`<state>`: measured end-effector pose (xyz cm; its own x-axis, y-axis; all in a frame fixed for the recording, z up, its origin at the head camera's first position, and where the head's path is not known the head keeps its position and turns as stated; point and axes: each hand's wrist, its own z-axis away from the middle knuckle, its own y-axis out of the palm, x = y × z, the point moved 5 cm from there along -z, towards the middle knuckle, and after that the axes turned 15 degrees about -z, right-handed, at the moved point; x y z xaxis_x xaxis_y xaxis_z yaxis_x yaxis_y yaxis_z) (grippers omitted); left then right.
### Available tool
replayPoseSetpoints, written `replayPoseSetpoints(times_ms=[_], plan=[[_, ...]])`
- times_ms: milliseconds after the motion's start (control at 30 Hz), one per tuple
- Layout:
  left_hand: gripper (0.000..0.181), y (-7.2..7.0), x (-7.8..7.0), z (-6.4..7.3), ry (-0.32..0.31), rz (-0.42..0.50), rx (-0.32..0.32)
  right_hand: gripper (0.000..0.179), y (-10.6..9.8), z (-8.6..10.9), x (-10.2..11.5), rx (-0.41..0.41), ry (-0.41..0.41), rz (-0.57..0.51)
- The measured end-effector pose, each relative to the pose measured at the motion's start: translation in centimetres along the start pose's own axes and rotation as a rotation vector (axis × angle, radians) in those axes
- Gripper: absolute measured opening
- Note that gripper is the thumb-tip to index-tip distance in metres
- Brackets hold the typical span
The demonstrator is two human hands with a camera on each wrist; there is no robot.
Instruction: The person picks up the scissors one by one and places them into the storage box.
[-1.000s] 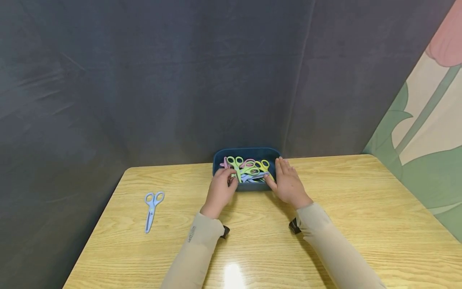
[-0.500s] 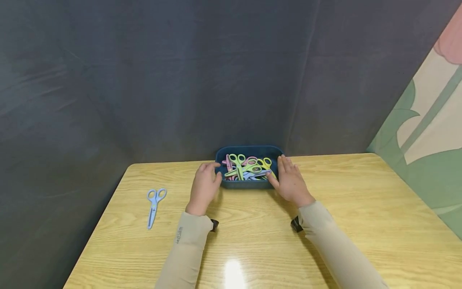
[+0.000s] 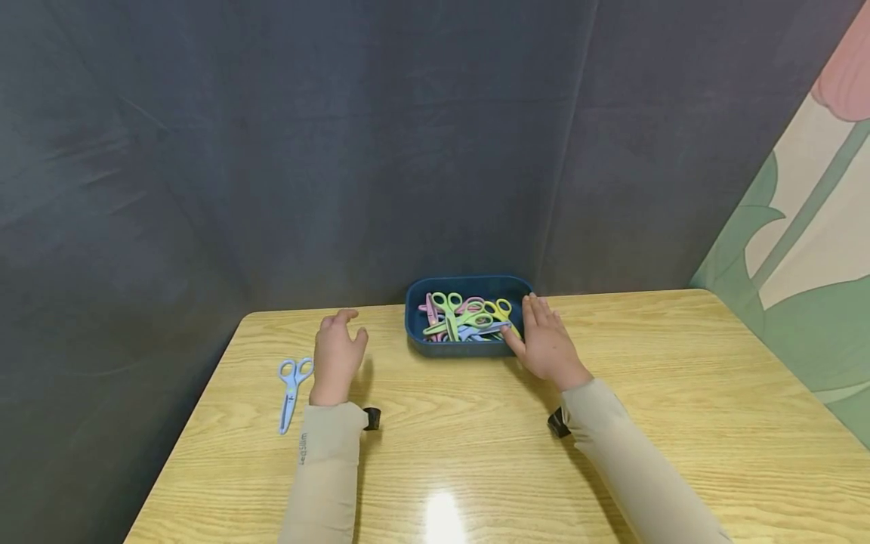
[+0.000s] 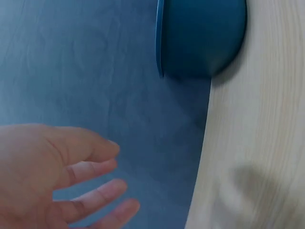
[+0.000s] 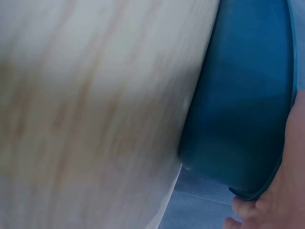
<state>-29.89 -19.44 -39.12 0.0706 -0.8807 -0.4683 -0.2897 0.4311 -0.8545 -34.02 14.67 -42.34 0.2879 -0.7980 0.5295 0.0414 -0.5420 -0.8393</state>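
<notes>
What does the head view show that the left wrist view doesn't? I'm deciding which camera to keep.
Only the head view shows the blue scissors lying on the table, the coloured scissors in the tray, and the right hand against the tray's side. Only the left wrist view shows the left hand's loosely spread, empty fingers close up. Both show the left hand, tray and table.

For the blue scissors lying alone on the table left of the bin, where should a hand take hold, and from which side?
Probably at the narrow neck just below the handle loops of the blue scissors, pinched across from above. They lie flat on the table, blades shut and pointing toward the person, so only the top is open. The left hand, empty, is nearest.
</notes>
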Motion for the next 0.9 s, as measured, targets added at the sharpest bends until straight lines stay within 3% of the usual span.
replayPoseSetpoints(times_ms=[200, 467, 700, 900], plan=[[0.046, -0.4, 3.0, 0.1, -0.149, -0.01, 0.082, 0.082, 0.0, 0.1, 0.1, 0.001, -0.001, -0.011], [0.053, -0.9, 6.2, 0.6, -0.299, -0.032, 0.154, 0.082, 0.0, 0.1, 0.1, 0.0, 0.006, -0.02], [0.058, -0.8, 7.9, 1.5, -0.385, -0.048, 0.214, 0.083, 0.2, 0.0, 0.0, -0.003, 0.002, -0.013], [0.063, -0.3, 8.6, 1.7, -0.413, -0.065, 0.291, 0.083, 0.2, 0.0, -0.1, -0.002, 0.007, -0.015]])
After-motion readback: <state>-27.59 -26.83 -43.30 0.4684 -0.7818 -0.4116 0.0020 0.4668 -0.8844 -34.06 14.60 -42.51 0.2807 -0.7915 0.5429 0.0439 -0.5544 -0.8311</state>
